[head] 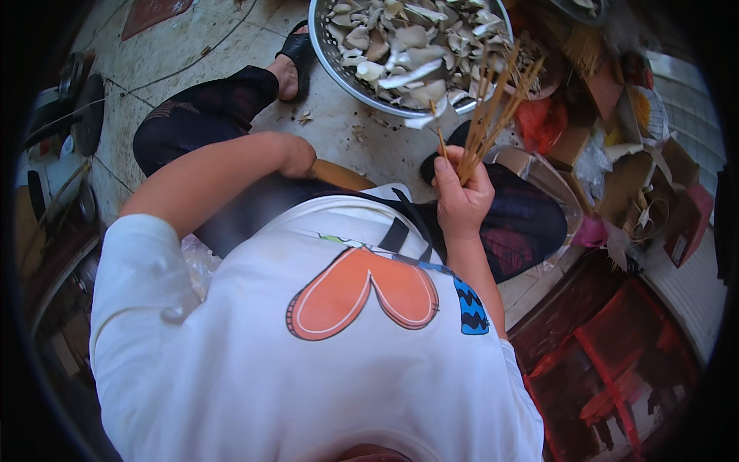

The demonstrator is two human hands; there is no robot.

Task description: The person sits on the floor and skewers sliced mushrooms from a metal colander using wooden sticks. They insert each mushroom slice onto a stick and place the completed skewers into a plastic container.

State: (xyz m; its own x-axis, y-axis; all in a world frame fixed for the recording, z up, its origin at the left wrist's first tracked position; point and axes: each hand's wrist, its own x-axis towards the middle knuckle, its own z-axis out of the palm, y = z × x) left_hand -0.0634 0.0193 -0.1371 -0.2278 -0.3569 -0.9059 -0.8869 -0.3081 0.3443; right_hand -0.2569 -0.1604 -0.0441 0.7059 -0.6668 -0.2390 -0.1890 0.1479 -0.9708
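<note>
My right hand (465, 193) grips a bundle of thin bamboo skewers (488, 110), their upper ends fanned out. Between its thumb and forefinger one separate skewer (442, 141) points up, and a pale mushroom piece (426, 119) appears threaded near its tip. Just beyond, a perforated metal colander (340, 86) on the floor holds many torn oyster mushrooms (413, 37). Over my lap is my left hand (298, 156), its fingers turned out of sight, so what it holds cannot be seen. Next to it lies a smooth brown-orange object (343, 175), partly covered.
Right of the colander are a red plastic bag (541, 124), open cardboard boxes (629, 173) and more skewers (583, 49). A red-framed piece (612, 369) lies at lower right. A cable (190, 63) crosses the tiled floor (231, 34) at left. Mushroom scraps (305, 117) lie near my foot.
</note>
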